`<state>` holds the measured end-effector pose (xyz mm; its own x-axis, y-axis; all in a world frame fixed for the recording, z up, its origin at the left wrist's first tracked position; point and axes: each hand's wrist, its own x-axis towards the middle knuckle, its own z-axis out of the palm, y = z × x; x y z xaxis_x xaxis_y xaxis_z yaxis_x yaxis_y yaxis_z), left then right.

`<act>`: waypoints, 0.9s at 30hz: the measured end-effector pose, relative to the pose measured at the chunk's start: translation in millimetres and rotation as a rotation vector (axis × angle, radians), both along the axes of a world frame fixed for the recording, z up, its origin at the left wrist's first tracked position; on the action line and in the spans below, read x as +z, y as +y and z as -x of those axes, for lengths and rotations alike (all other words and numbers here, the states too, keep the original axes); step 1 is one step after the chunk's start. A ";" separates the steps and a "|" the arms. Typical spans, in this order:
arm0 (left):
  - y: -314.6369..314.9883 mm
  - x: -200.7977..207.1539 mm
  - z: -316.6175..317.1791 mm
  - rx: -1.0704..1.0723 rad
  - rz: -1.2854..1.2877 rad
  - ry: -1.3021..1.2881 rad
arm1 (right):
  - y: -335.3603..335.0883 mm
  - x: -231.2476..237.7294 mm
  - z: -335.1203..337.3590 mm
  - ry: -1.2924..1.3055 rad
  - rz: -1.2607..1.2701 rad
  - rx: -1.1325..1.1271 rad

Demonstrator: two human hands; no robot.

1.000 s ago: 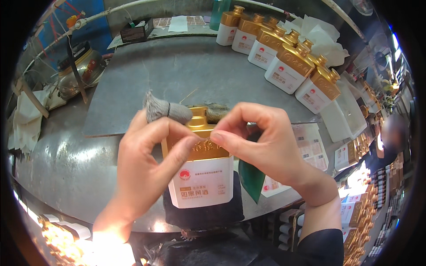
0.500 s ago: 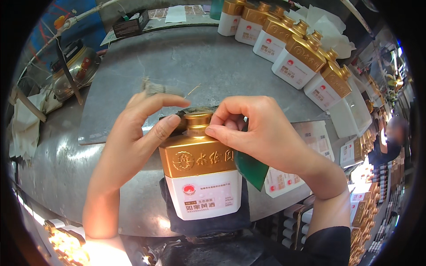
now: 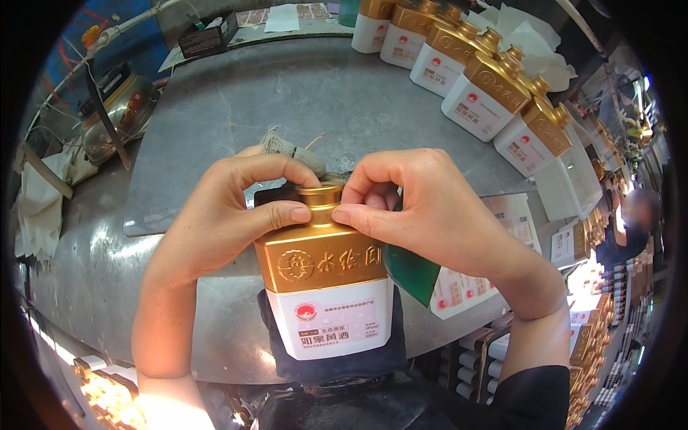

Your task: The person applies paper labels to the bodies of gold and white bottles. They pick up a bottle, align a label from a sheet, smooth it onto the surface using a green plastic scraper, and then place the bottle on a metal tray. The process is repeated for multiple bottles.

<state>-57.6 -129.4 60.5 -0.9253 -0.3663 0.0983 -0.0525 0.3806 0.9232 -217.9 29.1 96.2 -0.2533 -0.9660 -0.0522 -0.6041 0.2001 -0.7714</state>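
A gold-and-white bottle [image 3: 330, 315] leans back in front of me, its printed label facing up, on a dark cloth pad [image 3: 340, 369]. My left hand [image 3: 222, 204] is closed on the left side of its gold neck, thumb in front and fingers behind. On the other side of the neck, my right hand [image 3: 423, 208] pinches with thumb and curled fingers. A flat green sheet, perhaps a scraper [image 3: 412, 276], sticks out below that palm; how it is held is hidden. Just behind the neck lies a grey rolled cloth [image 3: 290, 152], partly covered by my left hand.
Several similar bottles [image 3: 481, 100] stand in a row at the back right of the grey work surface [image 3: 208, 107]. Label sheets [image 3: 466, 290] lie to the right, near a whitish plastic bin [image 3: 566, 186]. A black box [image 3: 208, 36] sits at the back left. Another person [image 3: 631, 222] is at far right.
My left hand has moved right, and its thumb and fingers have closed onto the bottle's neck. The grey cloth behind it has shifted right. My right hand stays at the neck.
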 end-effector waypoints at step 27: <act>-17.1 -7.7 2.1 -0.091 0.032 0.041 | -38.7 13.0 43.3 0.035 -0.082 0.462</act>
